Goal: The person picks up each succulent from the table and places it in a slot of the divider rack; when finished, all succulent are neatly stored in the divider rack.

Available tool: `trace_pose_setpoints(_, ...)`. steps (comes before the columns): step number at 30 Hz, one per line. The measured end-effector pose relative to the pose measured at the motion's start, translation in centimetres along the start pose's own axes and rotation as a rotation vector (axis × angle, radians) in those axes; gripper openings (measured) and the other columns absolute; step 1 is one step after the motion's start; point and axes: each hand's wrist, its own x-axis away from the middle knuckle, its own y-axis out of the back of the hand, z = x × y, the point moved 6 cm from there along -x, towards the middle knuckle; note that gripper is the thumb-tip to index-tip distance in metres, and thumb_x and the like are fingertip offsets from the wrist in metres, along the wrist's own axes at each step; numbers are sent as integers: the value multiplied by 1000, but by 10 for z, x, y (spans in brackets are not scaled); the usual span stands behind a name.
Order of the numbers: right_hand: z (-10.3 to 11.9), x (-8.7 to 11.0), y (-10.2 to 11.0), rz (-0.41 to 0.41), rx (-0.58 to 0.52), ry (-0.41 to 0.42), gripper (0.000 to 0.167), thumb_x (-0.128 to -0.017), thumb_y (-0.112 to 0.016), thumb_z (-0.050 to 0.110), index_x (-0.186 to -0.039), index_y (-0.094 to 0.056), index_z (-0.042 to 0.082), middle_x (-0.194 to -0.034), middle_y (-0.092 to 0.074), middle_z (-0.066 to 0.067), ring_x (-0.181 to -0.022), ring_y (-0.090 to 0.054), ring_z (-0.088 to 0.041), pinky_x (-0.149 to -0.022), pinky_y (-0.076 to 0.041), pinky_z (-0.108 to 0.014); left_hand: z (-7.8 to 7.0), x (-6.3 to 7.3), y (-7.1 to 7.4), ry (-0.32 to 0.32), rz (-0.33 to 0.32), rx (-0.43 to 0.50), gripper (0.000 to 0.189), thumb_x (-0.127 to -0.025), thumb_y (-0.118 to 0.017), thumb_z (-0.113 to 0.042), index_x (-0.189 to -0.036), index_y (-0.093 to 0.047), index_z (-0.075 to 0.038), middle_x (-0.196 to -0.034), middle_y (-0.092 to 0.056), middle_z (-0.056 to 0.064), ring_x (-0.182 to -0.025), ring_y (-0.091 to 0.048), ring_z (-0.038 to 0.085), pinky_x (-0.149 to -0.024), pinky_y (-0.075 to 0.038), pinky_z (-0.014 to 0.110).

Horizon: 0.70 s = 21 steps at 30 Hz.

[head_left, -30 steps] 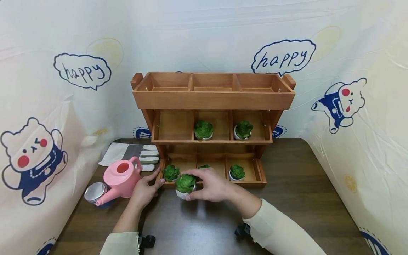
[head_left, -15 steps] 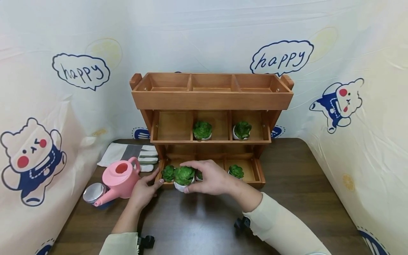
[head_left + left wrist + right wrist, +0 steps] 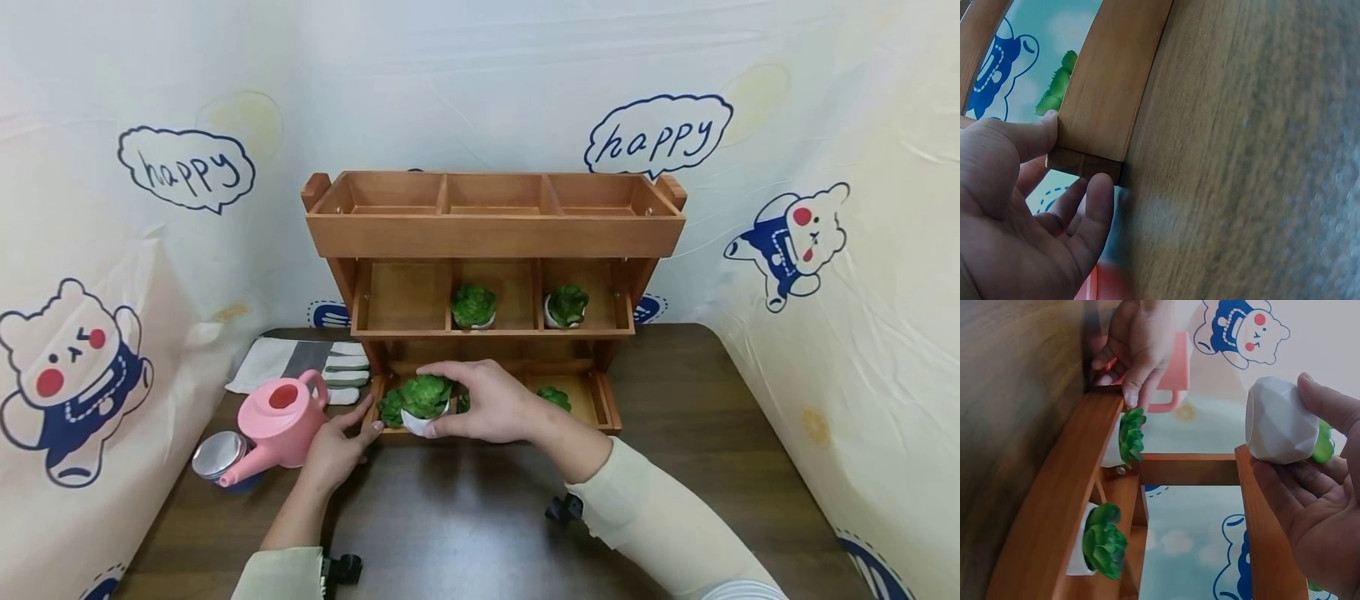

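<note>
My right hand (image 3: 491, 404) pinches a small potted succulent (image 3: 425, 393) between thumb and fingers, in front of the bottom tier's left part. Its white faceted pot (image 3: 1279, 422) shows close up in the right wrist view. With thumb on the front board and fingers round the end, my left hand (image 3: 336, 450) grips the lower left corner of the wooden three-tier shelf (image 3: 495, 237). The bottom tier holds a left succulent (image 3: 390, 408), a middle one mostly behind my right hand, and a right one (image 3: 555, 397). Two more succulents sit in the middle tier's centre (image 3: 473, 306) and right compartments.
A pink watering can (image 3: 281, 425) stands just left of my left forearm, beside a round silver-lidded tin (image 3: 217, 454). Grey-and-white gloves (image 3: 296, 360) lie behind the can. Printed cloth hangs behind and at both sides of the dark wooden table (image 3: 465, 533).
My right hand has raised the potted succulent and brought it slightly left, nearer the shelf. The left hand keeps its hold on the shelf corner.
</note>
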Motion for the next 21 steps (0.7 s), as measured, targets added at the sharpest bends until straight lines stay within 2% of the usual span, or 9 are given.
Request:
trace_pose_setpoints(3, 1, -4, 4, -9, 1, 3, 70, -86, -86, 38, -147, -58, 19, -124, -70, 5, -105, -64, -3, -93, -52, -25, 0, 0, 0, 11, 6, -3, 70, -97, -72, -46, -158, -45, -28, -156, -45, 23, -71, -65, 26, -69, -56, 34)
trace_pose_setpoints(7, 2, -9, 9, -24, -21, -6, 71, -85, -87, 37, -147, -57, 18, -123, -70, 4, -84, -65, -4, -82, -54, -24, -1, 0, 0, 21, 12, -5, 70, -96, -72, -47, -158, -45, -29, -156, -45, 24, -71, -65, 26, -69, -55, 34)
trace_pose_setpoints(10, 2, -13, 13, -33, -32, -24, 72, -85, -88, 38, -147, -56, 19, -121, -70, 5, -74, -65, -9, -76, -54, -25, -2, 1, 0, 22, 14, -6, 70, -96, -73, -47, -158, -45, -29, -155, -46, 25, -71, -65, 26, -69, -55, 34)
trace_pose_setpoints(16, 2, -21, 15, -58, 4, -34, 72, -84, -87, 42, -147, -57, 21, -125, -69, 6, -94, -65, -2, -89, -54, -26, -2, 1, 1, 29, 14, -5, 71, -96, -73, -46, -158, -45, -28, -153, -47, 26, -71, -64, 26, -69, -54, 35)
trace_pose_setpoints(21, 3, -28, 15, -65, 5, -17, 72, -84, -88, 40, -146, -59, 17, -130, -68, 4, -110, -64, -2, -97, -53, -33, -2, 0, 1, 14, 10, -10, 70, -96, -73, -46, -158, -45, -27, -151, -50, 24, -69, -64, 27, -69, -52, 36)
